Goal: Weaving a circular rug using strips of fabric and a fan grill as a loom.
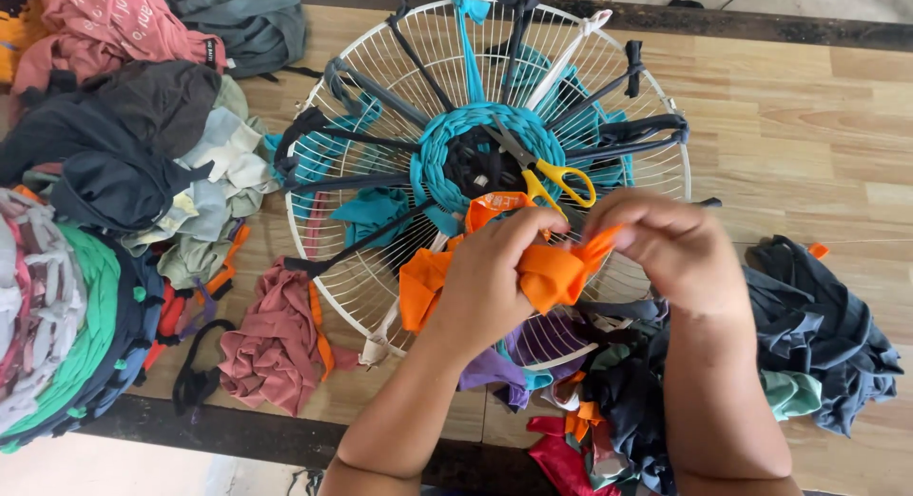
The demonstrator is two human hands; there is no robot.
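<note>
Both my hands hold an orange strip of cloth (544, 272) over the near part of a round white wire fan guard (350, 277). My left hand (495, 272) grips the bunched cloth, and my right hand (666, 244) pinches its end. The guard lies flat on a wooden floor, with dark and teal fabric strips tied across its spokes. A teal woven ring (436, 158) circles its centre. Yellow-handled scissors (552, 177) rest on the guard just beyond my hands.
Piles of cloth lie left of the guard: dark, pink and pale pieces (133, 125), a coiled woven rug (67, 315) and a crumpled rose piece (271, 339). Dark grey and mixed scraps (808, 334) sit at the right and near my arms. Wooden floor (808, 125) extends to the far right.
</note>
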